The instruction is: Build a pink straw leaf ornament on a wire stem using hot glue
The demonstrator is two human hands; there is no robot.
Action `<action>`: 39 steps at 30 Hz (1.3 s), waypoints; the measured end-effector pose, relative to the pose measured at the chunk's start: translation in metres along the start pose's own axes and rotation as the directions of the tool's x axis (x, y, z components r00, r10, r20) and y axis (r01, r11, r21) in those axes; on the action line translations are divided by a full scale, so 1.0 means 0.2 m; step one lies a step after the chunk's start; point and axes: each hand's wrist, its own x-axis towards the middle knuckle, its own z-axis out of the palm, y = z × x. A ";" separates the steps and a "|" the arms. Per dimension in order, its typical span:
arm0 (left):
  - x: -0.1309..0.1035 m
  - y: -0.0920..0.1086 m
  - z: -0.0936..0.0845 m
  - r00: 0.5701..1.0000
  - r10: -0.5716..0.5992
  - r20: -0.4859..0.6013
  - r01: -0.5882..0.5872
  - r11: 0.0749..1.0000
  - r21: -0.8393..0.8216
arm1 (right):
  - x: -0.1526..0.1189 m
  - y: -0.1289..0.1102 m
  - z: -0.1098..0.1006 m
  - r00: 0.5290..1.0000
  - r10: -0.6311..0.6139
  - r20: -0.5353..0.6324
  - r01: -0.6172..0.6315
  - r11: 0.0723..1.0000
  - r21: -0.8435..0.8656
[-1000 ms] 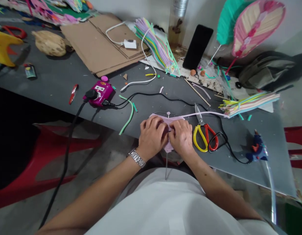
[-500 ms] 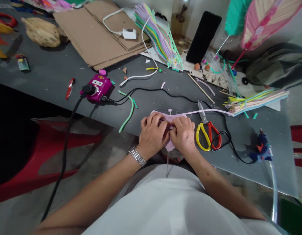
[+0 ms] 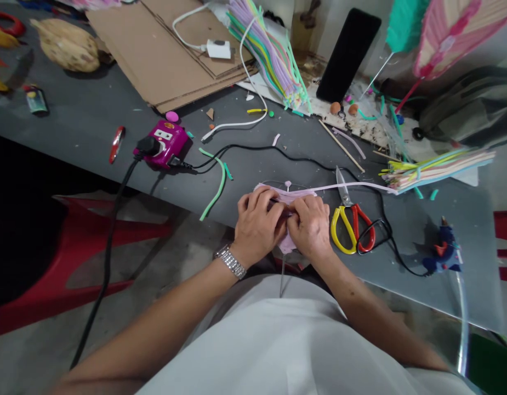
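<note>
My left hand (image 3: pixel 259 218), with a metal watch on its wrist, is closed on a lilac pipe-cleaner piece (image 3: pixel 286 244) at the table's front edge. My right hand (image 3: pixel 311 225) grips the same piece from the other side, its fingertips meeting those of the left near the middle. Both hands cover most of the piece. A thin wire stem (image 3: pixel 282 278) sticks out of it toward my body. From its far edge, a long lilac pipe cleaner (image 3: pixel 355 185) runs right across the table. Scissors (image 3: pixel 344 229) with yellow and red handles lie beside my right hand.
A blue glue gun (image 3: pixel 445 253) stands at the right, its black cord crossing the table to a purple power socket (image 3: pixel 165 144). Pipe-cleaner bundles (image 3: pixel 266 52) lie at the back and right. Cardboard sheets (image 3: pixel 154 52) and a leaning phone (image 3: pixel 348 55) are behind.
The view has shifted slightly. Both hands keep their hold on the lilac piece, with only small finger movement at its middle.
</note>
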 end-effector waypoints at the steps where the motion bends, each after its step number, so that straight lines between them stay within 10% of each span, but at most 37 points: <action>1: 0.00 0.00 0.00 1.000 -0.004 0.002 0.004 1.000 -0.005 | 0.00 0.00 0.00 1.000 0.006 -0.011 -0.006 1.000 0.016; 39: 0.02 0.00 0.01 0.997 -0.021 0.068 0.020 1.000 0.016 | 0.02 -0.02 -0.01 0.998 0.044 0.050 -0.043 0.999 -0.016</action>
